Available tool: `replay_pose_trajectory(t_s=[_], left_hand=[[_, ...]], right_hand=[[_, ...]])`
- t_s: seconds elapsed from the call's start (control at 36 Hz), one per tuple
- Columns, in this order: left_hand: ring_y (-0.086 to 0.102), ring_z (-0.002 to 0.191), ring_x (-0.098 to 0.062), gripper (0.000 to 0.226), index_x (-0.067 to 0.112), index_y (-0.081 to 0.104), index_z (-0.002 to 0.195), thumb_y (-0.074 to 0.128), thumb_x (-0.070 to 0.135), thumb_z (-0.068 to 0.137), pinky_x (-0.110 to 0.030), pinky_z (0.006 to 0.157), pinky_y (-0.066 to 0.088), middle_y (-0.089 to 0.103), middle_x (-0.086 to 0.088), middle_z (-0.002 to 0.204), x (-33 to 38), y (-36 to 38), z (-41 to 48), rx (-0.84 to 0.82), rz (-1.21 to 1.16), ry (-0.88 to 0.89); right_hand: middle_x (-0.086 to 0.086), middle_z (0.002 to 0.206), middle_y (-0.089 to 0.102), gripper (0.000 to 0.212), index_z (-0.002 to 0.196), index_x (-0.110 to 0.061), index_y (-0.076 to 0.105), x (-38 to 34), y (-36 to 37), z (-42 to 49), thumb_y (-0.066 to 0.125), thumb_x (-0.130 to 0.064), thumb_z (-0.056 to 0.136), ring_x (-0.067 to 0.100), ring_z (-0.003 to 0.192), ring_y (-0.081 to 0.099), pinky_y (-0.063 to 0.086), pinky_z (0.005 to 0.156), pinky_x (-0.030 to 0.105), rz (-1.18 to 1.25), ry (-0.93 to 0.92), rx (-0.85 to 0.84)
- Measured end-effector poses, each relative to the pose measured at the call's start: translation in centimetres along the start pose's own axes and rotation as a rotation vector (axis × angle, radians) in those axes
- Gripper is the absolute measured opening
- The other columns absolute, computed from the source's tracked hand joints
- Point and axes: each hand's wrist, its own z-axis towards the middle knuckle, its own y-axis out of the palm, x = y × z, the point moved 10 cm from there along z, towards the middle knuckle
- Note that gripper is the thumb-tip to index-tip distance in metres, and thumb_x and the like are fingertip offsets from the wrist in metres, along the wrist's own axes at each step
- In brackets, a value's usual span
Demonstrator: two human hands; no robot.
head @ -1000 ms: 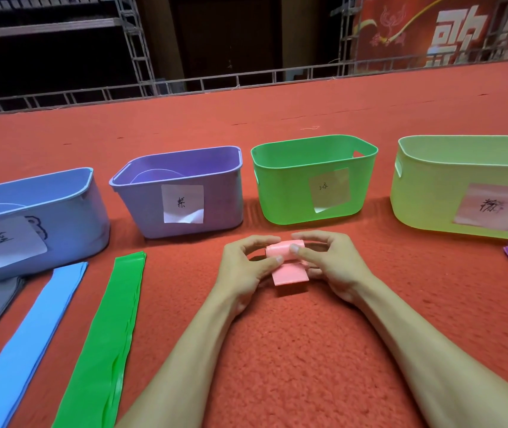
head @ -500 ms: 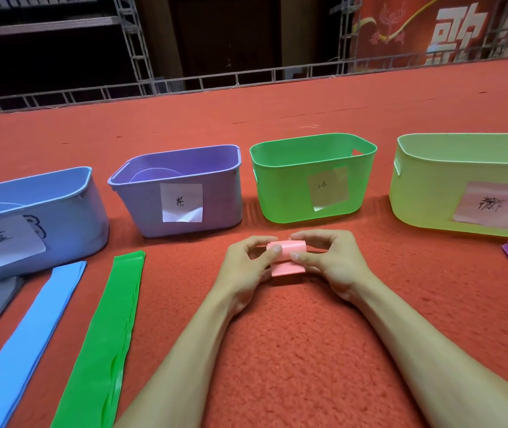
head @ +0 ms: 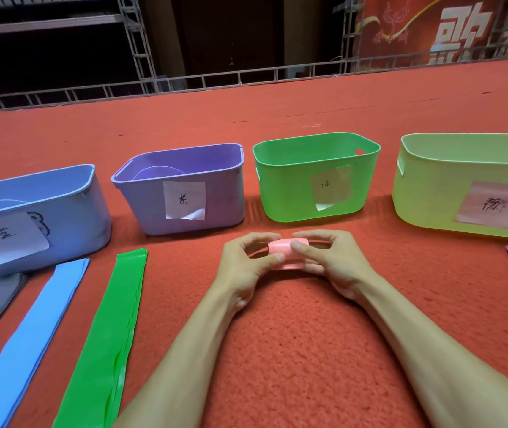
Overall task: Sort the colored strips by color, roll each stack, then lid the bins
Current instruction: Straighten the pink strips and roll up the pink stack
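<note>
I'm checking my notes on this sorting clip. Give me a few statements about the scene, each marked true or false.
1. The left hand and right hand both hold the pink roll. True.
2. The green strips lie inside the green bin. False: they lie flat on the carpet.
3. The blue strips lie left of the green strips. True.
4. The purple bin has its lid on. False: its top is open.

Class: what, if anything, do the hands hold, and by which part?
The pink roll: left hand pinches its left end, right hand its right end.
</note>
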Motion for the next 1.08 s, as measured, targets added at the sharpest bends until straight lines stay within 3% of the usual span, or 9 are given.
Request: replay_pose_trajectory(t_s=[0.08,0.19,0.33,0.47,0.58,0.72,0.97,1.08], left_hand=[[0.068,0.08,-0.01,0.037,0.01,0.069,0.091,0.071,-0.019,0.067,-0.02,0.068,0.053,0.073,-0.001,0.091,0.4,0.2,-0.2,-0.016,0.002,0.022],[0.067,0.079,-0.012,0.038,0.009,0.068,0.094,0.068,-0.02,0.07,-0.022,0.062,0.054,0.072,-0.004,0.095,0.0,0.5,-0.2,-0.047,-0.024,-0.015],[0.066,0.093,-0.013,0.03,0.011,0.067,0.104,0.07,-0.004,0.078,-0.027,0.078,0.056,0.07,-0.004,0.105,-0.7,0.8,-0.1,-0.052,-0.078,-0.086],[0.064,0.083,-0.013,0.024,0.011,0.071,0.099,0.076,0.007,0.076,-0.025,0.073,0.051,0.074,-0.003,0.093,-0.4,0.4,-0.2,-0.025,0.1,-0.03],[0.068,0.092,-0.02,0.023,0.017,0.075,0.086,0.081,0.003,0.069,-0.038,0.09,0.052,0.075,-0.005,0.094,-0.6,-0.1,-0.2,-0.003,0.07,-0.042],[0.068,0.08,-0.007,0.032,0.014,0.072,0.09,0.08,-0.004,0.065,-0.019,0.072,0.053,0.075,0.0,0.087,0.1,-0.3,-0.4,0.031,0.106,-0.006],[0.068,0.075,-0.009,0.038,0.013,0.072,0.087,0.081,-0.011,0.06,-0.019,0.068,0.053,0.074,0.0,0.083,-0.1,-0.6,-0.4,0.031,0.128,-0.039],[0.068,0.074,-0.006,0.038,0.016,0.073,0.086,0.083,-0.009,0.058,-0.017,0.068,0.052,0.074,0.002,0.081,0.0,-0.7,-0.4,0.042,0.171,-0.031]], right_hand=[[0.023,0.093,0.07,0.026,0.099,0.004,0.067,-0.2,0.2,-0.2,0.072,0.006,0.074,0.025,0.079,0.07,0.058,0.064,0.028,-0.003,-0.019,-0.02],[0.019,0.092,0.07,0.031,0.098,0.004,0.067,-0.4,0.1,-0.3,0.075,0.01,0.068,0.023,0.08,0.07,0.059,0.068,0.03,-0.05,-0.042,-0.02],[0.011,0.093,0.073,0.037,0.097,-0.002,0.07,-1.1,-0.3,-0.3,0.081,0.008,0.062,0.018,0.08,0.07,0.058,0.073,0.029,-0.223,-0.13,0.01],[0.006,0.091,0.074,0.04,0.094,-0.006,0.072,-1.5,-0.3,-0.5,0.082,0.009,0.059,0.013,0.077,0.07,0.058,0.07,0.028,-0.266,-0.152,0.028],[0.009,0.094,0.074,0.042,0.097,-0.003,0.071,-1.4,-0.4,-0.5,0.083,0.009,0.058,0.018,0.081,0.071,0.059,0.073,0.033,-0.258,-0.139,0.019],[0.009,0.095,0.074,0.042,0.102,-0.004,0.07,-1.2,-0.1,-0.6,0.081,0.007,0.063,0.017,0.081,0.07,0.058,0.073,0.028,-0.237,-0.105,-0.03],[-0.001,0.085,0.074,0.04,0.091,-0.012,0.072,-1.9,0.1,-0.6,0.084,0.007,0.058,0.008,0.075,0.07,0.056,0.072,0.021,-0.389,-0.149,-0.023],[-0.002,0.083,0.074,0.042,0.094,-0.007,0.073,-1.6,-0.2,-0.3,0.085,0.007,0.057,0.008,0.074,0.07,0.055,0.069,0.019,-0.404,-0.137,-0.014]])
